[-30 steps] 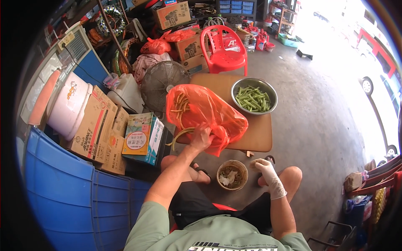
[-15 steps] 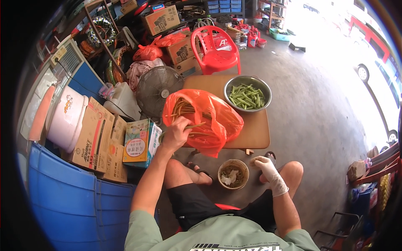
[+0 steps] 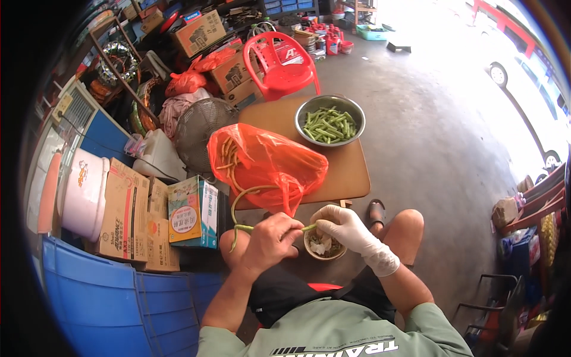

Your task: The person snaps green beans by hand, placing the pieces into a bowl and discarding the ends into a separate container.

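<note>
My bare left hand (image 3: 275, 241) is closed on a long green bean (image 3: 244, 227), whose tail sticks out to the left of my fist. In a white glove, my right hand (image 3: 348, 229) pinches the bean's other end; a short stretch shows between my fingertips. Just below my hands stands a small bucket (image 3: 323, 257) with white and brownish scraps in it. A red plastic bag (image 3: 267, 160) lies on the small brown table (image 3: 351, 172), with more long beans (image 3: 228, 153) in its mouth and one curving out over the edge. Behind it, a metal bowl (image 3: 300, 125) holds cut green bean pieces (image 3: 331, 125).
A red plastic chair (image 3: 284, 74) stands behind the table. To the left are a fan (image 3: 199, 134), cardboard boxes (image 3: 126, 208) and a large blue bin (image 3: 92, 285). A dark metal frame (image 3: 493, 309) is at lower right. My knees flank the bucket.
My left hand has drawn a bean from the bag and come down and right over the bucket. My gloved right hand has moved left and taken hold of its end. The view has shifted.
</note>
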Demonstrator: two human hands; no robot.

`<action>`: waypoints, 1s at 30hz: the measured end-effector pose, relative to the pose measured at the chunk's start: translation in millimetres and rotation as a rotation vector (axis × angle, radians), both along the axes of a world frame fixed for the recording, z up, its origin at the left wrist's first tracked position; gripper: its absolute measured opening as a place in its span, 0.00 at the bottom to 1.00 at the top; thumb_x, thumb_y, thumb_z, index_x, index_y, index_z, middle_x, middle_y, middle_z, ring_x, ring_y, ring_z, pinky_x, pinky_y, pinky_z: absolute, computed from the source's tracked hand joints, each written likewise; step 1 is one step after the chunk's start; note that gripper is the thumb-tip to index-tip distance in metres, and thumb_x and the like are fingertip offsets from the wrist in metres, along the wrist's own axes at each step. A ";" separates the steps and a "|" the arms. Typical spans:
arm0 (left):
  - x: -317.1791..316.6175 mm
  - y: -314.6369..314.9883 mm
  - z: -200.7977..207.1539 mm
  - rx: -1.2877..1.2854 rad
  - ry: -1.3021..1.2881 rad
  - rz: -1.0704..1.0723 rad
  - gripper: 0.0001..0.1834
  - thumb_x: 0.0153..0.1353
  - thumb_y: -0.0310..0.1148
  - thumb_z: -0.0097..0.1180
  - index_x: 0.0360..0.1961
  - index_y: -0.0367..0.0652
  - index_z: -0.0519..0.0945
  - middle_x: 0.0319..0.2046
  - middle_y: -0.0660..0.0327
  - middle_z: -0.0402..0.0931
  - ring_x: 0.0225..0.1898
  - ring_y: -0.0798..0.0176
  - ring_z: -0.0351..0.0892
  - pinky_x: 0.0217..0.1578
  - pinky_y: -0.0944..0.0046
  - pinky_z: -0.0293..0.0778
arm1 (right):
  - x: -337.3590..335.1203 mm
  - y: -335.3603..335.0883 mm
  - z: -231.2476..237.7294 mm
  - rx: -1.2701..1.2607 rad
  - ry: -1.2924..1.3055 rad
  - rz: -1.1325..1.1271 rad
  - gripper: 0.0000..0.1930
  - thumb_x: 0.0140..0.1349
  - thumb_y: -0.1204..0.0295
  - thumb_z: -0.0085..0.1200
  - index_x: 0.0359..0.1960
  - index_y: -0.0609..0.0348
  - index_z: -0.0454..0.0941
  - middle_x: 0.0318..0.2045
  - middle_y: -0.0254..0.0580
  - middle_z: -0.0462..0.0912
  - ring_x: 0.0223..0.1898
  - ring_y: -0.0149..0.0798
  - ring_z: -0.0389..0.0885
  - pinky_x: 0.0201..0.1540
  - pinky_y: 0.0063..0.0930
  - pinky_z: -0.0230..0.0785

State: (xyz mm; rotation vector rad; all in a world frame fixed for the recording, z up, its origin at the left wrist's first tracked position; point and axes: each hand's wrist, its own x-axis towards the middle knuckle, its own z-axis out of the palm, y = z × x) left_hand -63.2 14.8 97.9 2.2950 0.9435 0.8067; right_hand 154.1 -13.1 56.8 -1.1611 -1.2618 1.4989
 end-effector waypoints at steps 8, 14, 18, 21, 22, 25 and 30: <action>42.3 -4.9 4.4 -0.154 -0.080 -0.076 0.11 0.58 0.25 0.60 0.42 0.34 0.81 0.33 0.52 0.80 0.32 0.58 0.82 0.34 0.64 0.76 | 28.7 -13.8 37.1 0.260 -0.310 -0.089 0.07 0.57 0.78 0.59 0.38 0.63 0.80 0.31 0.44 0.85 0.35 0.37 0.85 0.40 0.28 0.77; 61.4 0.8 7.0 -0.438 -0.214 -0.108 0.08 0.64 0.25 0.56 0.42 0.32 0.79 0.30 0.59 0.80 0.29 0.72 0.79 0.31 0.70 0.75 | 42.6 -13.5 77.8 0.343 -0.531 -0.029 0.06 0.59 0.76 0.59 0.38 0.61 0.80 0.29 0.42 0.84 0.31 0.32 0.83 0.36 0.26 0.75; 74.1 -2.7 -20.6 -0.647 -0.319 -0.129 0.06 0.67 0.28 0.55 0.39 0.35 0.78 0.26 0.65 0.77 0.25 0.76 0.76 0.25 0.74 0.70 | 52.6 -13.0 59.0 0.467 -0.676 0.023 0.07 0.56 0.75 0.59 0.36 0.60 0.80 0.31 0.48 0.84 0.35 0.49 0.85 0.38 0.35 0.77; 75.0 -5.0 -49.8 -0.789 -0.504 -0.044 0.05 0.67 0.27 0.54 0.34 0.37 0.77 0.22 0.66 0.76 0.22 0.77 0.72 0.23 0.74 0.68 | 42.1 -10.5 37.1 0.496 -0.637 -0.054 0.05 0.56 0.75 0.58 0.34 0.60 0.79 0.28 0.50 0.83 0.33 0.52 0.84 0.36 0.37 0.76; 78.0 -6.2 -56.8 -0.823 -0.552 0.001 0.07 0.68 0.28 0.53 0.31 0.40 0.75 0.20 0.67 0.73 0.19 0.77 0.69 0.19 0.74 0.64 | 38.7 -9.8 28.7 0.495 -0.622 -0.094 0.05 0.56 0.75 0.58 0.34 0.60 0.78 0.28 0.51 0.83 0.33 0.53 0.83 0.35 0.38 0.76; 83.4 -6.7 -80.3 -0.863 -0.682 0.131 0.08 0.68 0.28 0.53 0.30 0.41 0.74 0.19 0.68 0.72 0.17 0.77 0.67 0.18 0.75 0.63 | 27.0 -4.5 -1.6 0.496 -0.581 -0.219 0.05 0.56 0.75 0.57 0.33 0.61 0.78 0.27 0.50 0.82 0.31 0.51 0.84 0.34 0.37 0.75; 85.9 -9.3 -101.8 -0.933 -0.874 0.241 0.08 0.70 0.32 0.51 0.31 0.45 0.73 0.20 0.70 0.69 0.18 0.78 0.64 0.18 0.76 0.58 | -2.4 -2.0 -33.5 0.522 -0.559 -0.472 0.04 0.57 0.75 0.59 0.32 0.59 0.77 0.26 0.48 0.82 0.28 0.50 0.83 0.31 0.35 0.75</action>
